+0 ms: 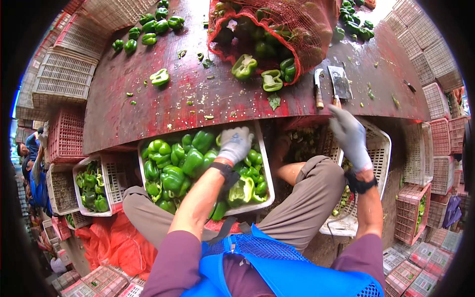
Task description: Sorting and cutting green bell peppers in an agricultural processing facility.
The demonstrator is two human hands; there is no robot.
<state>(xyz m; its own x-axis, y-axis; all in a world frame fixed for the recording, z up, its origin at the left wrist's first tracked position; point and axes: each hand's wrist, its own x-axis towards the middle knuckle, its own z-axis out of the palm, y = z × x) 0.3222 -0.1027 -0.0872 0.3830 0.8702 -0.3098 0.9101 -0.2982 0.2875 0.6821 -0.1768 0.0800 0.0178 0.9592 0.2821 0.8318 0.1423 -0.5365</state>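
A white crate (269,171) full of green bell peppers (175,180) stands between my knees. My left hand (235,145), in a grey glove, reaches down among the peppers at its far side. Its fingers curl downward; what they grip is hidden. My right hand (350,136), also gloved, is raised at the table edge with its fingers stretched out and apart, holding nothing. Just beyond its fingertips a cleaver (339,81) lies on the table, handle toward me. Left of it lies a small knife (318,89) with a curved blade.
A red mesh sack (309,42) of peppers spills onto the stained table (188,109). Cut pepper halves (160,76) and whole peppers (148,38) lie about. A second white crate (381,148) with scraps stands at my right. Stacked crates (64,76) flank both sides; an orange-red sack (118,242) lies at lower left.
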